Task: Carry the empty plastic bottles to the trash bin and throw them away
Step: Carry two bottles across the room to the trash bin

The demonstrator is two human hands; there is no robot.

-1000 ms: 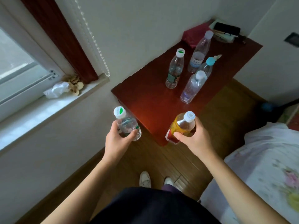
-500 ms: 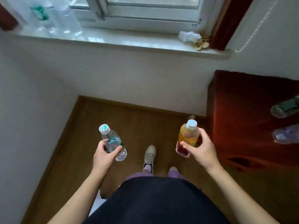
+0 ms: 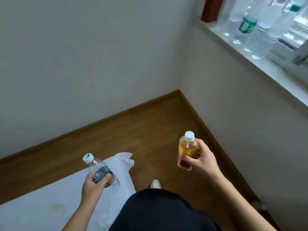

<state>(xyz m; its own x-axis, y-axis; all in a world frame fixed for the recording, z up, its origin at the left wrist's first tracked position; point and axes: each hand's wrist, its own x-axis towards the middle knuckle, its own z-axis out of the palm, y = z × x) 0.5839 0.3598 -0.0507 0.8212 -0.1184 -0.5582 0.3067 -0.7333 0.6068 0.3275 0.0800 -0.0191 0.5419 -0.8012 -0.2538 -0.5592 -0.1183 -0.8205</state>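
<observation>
The whole view has swung round: the dark red desk with the other bottles, in shot a second ago, is gone, and a bare room corner [image 3: 179,90] now fills the frame, wooden floor [image 3: 150,130] running into it. That reads as the person turning away to head for the bin, though no bin shows yet, so the carry looks barely begun. Left of the corner lies a white bed sheet [image 3: 41,197]; right of it, a window sill [image 3: 260,64] lined with more clear bottles. Now the grips. The left hand [image 3: 93,185] is wrapped round the body of the clear bottle [image 3: 103,172], cap tilted toward the corner. The right hand [image 3: 200,162] is clamped on the yellow bottle [image 3: 187,147], roughly upright, fingers across its lower half.
</observation>
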